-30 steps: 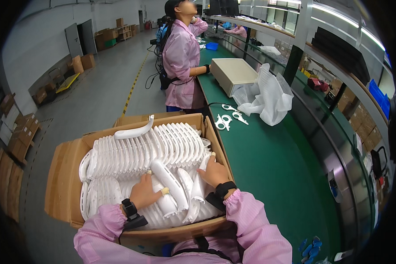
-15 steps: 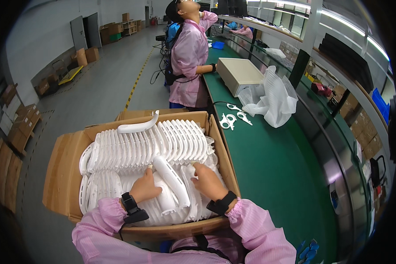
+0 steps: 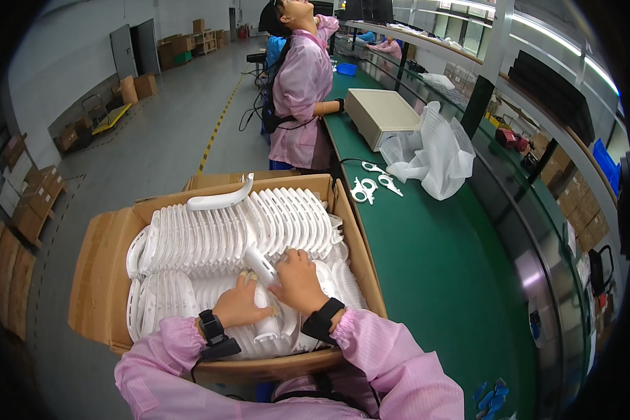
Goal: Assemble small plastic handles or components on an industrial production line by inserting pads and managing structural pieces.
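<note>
A cardboard box (image 3: 89,276) in front of me holds rows of white curved plastic parts (image 3: 196,234) with slots along their edges. My right hand (image 3: 299,281) is closed over one slotted curved part (image 3: 260,264) that lies tilted on top of the others. Just left of it, my left hand (image 3: 239,302) curls its fingers and thumb around another white curved part (image 3: 267,327) underneath; the fingertips are partly hidden. One more loose curved part (image 3: 220,201) rests across the back row.
A green workbench (image 3: 434,259) runs along the right, bearing white ring-shaped pieces (image 3: 363,190), a beige box (image 3: 381,115) and crumpled translucent wrapping (image 3: 434,157). A co-worker in a pink smock (image 3: 301,84) stands beyond the box. A shelf post (image 3: 493,56) rises at the back right.
My right hand has moved left onto the tilted curved part and closed on it, covering its lower end. My left hand has shifted slightly right, its fingers curling against the parts.
</note>
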A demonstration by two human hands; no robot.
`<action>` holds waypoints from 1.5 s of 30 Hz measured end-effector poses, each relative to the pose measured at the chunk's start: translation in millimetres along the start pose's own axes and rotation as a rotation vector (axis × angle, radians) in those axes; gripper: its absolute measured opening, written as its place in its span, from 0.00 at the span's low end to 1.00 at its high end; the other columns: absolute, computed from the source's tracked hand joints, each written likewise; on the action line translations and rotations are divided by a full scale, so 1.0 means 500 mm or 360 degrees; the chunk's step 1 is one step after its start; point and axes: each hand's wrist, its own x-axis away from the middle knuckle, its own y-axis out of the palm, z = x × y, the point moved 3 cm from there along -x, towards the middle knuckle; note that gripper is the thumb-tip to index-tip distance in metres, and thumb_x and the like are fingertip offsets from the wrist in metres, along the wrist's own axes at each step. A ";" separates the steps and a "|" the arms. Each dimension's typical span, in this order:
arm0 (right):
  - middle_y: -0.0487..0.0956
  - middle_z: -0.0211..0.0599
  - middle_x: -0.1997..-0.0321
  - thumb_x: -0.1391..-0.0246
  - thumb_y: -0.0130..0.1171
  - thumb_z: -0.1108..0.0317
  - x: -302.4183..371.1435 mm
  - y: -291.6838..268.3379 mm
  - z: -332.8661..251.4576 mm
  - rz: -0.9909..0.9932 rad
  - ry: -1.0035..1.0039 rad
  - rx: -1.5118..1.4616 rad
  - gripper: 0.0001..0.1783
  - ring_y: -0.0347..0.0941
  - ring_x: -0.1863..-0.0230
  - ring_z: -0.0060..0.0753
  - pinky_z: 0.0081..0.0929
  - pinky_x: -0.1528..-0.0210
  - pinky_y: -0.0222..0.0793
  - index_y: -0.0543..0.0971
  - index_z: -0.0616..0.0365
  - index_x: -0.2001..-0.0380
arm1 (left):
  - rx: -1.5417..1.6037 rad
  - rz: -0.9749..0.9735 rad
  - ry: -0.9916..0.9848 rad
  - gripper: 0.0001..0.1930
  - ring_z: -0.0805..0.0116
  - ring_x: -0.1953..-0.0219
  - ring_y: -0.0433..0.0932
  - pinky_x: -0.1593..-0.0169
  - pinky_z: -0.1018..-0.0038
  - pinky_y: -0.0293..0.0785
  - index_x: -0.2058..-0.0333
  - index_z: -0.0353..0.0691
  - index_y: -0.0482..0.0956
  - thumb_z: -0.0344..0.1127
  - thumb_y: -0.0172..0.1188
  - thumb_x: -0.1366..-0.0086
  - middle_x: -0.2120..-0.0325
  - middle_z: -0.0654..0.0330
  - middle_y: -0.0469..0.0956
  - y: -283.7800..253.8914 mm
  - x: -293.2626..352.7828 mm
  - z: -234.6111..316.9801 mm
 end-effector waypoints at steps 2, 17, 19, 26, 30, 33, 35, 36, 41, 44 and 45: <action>0.70 0.49 0.57 0.65 0.69 0.61 0.005 -0.019 -0.002 0.0023 0.0023 -0.0176 0.18 0.63 0.52 0.54 0.45 0.56 0.64 0.78 0.64 0.74 | 0.0008 -0.0037 0.0023 0.46 0.33 0.50 0.69 0.49 0.60 0.70 0.42 0.30 0.58 0.57 0.61 0.52 0.43 0.30 0.54 0.000 0.002 0.000; 0.70 0.46 0.60 0.57 0.64 0.50 0.034 -0.039 0.016 -0.0028 0.0170 0.0225 0.27 0.68 0.56 0.48 0.46 0.63 0.68 0.75 0.64 0.65 | 0.0104 0.0124 0.0162 0.29 0.43 0.62 0.75 0.57 0.59 0.71 0.48 0.36 0.61 0.42 0.56 0.47 0.54 0.39 0.66 -0.047 0.000 -0.023; 0.70 0.48 0.60 0.54 0.62 0.48 0.041 -0.049 0.045 -0.0053 0.0391 0.0128 0.29 0.71 0.60 0.50 0.45 0.65 0.71 0.73 0.65 0.63 | 0.1049 -0.0413 -0.0290 0.31 0.57 0.63 0.79 0.66 0.69 0.75 0.42 0.36 0.56 0.41 0.52 0.42 0.56 0.46 0.70 -0.042 -0.010 -0.063; 0.74 0.62 0.58 0.49 0.51 0.37 0.059 -0.071 0.104 -0.0553 0.0619 -0.0014 0.37 0.73 0.58 0.58 0.44 0.61 0.71 0.74 0.69 0.64 | 0.1719 -0.0371 0.0095 0.32 0.69 0.61 0.75 0.58 0.75 0.74 0.37 0.34 0.42 0.36 0.46 0.35 0.55 0.53 0.71 0.010 0.013 -0.002; 0.72 0.64 0.57 0.51 0.54 0.37 0.061 -0.063 0.117 -0.0605 0.0642 -0.0169 0.39 0.72 0.57 0.60 0.44 0.55 0.69 0.73 0.71 0.61 | 0.1391 -0.0468 0.0195 0.36 0.67 0.48 0.68 0.50 0.75 0.68 0.37 0.32 0.38 0.29 0.50 0.37 0.45 0.52 0.62 0.033 0.017 -0.015; 0.70 0.67 0.55 0.54 0.58 0.38 0.061 -0.051 0.121 -0.0679 0.0553 -0.0498 0.40 0.71 0.56 0.65 0.43 0.53 0.69 0.72 0.72 0.59 | 0.1663 -0.0528 -0.0013 0.31 0.71 0.47 0.67 0.46 0.76 0.65 0.38 0.33 0.47 0.30 0.50 0.36 0.44 0.56 0.62 0.003 0.026 0.010; 0.69 0.67 0.54 0.55 0.61 0.40 0.054 -0.040 0.100 -0.0602 0.0443 -0.0434 0.40 0.70 0.55 0.65 0.42 0.53 0.68 0.71 0.72 0.58 | 0.1984 -0.0695 -0.0112 0.23 0.76 0.52 0.69 0.48 0.77 0.67 0.42 0.35 0.57 0.32 0.49 0.34 0.49 0.62 0.67 0.016 0.023 0.008; 0.69 0.68 0.53 0.57 0.64 0.42 0.050 -0.035 0.087 -0.0529 0.0333 -0.0368 0.40 0.70 0.55 0.65 0.42 0.53 0.68 0.70 0.72 0.57 | 0.1979 -0.0693 -0.0116 0.23 0.76 0.52 0.69 0.48 0.77 0.67 0.42 0.35 0.57 0.32 0.49 0.34 0.49 0.62 0.67 0.025 0.021 0.008; 0.71 0.63 0.58 0.64 0.72 0.47 0.028 -0.054 0.109 -0.0406 0.0801 -0.0713 0.40 0.73 0.58 0.47 0.33 0.70 0.72 0.71 0.71 0.57 | 0.1891 -0.0650 -0.0199 0.20 0.76 0.53 0.70 0.49 0.75 0.69 0.46 0.37 0.62 0.37 0.52 0.34 0.53 0.62 0.69 0.036 0.015 0.069; 0.73 0.39 0.70 0.63 0.71 0.49 0.031 -0.104 0.105 -0.0867 0.1115 -0.1039 0.34 0.71 0.67 0.28 0.25 0.77 0.67 0.74 0.68 0.61 | 0.1971 -0.0643 -0.0138 0.24 0.73 0.51 0.70 0.51 0.74 0.70 0.44 0.37 0.57 0.35 0.54 0.35 0.51 0.58 0.67 0.025 0.011 0.108; 0.73 0.39 0.70 0.63 0.71 0.49 0.036 -0.112 0.106 -0.0846 0.1119 -0.1040 0.34 0.71 0.67 0.28 0.25 0.77 0.67 0.74 0.68 0.61 | 0.2036 -0.0602 -0.0110 0.26 0.72 0.50 0.70 0.51 0.74 0.70 0.42 0.36 0.55 0.33 0.54 0.35 0.50 0.57 0.66 0.017 0.013 0.123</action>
